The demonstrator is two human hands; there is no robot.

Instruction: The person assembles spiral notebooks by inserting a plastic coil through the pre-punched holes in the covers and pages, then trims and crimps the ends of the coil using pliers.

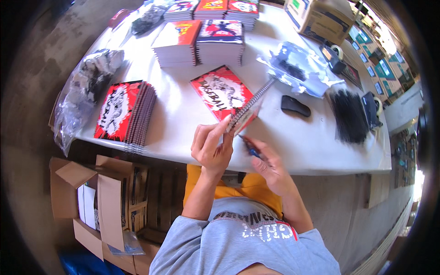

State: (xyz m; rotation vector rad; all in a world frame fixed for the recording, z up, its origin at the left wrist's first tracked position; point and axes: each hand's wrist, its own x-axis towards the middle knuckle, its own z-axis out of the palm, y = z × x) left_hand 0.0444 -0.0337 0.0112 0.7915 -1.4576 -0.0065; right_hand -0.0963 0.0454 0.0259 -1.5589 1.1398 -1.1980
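My left hand is closed on the near end of a red-covered spiral notebook, which lies tilted on the table. Its coil spine runs up and to the right, and a lower part of the notebook is behind my fingers. In my right hand is a small blue-handled tool, apparently pliers, its dark tip close to the spine's near end. My fingers partly hide the tool.
Bound red notebooks are stacked at the left, beside a clear plastic bag. Farther back stand several notebook stacks. At right lie a dark mouse-shaped object, black coils, and crumpled plastic. An open carton sits below left.
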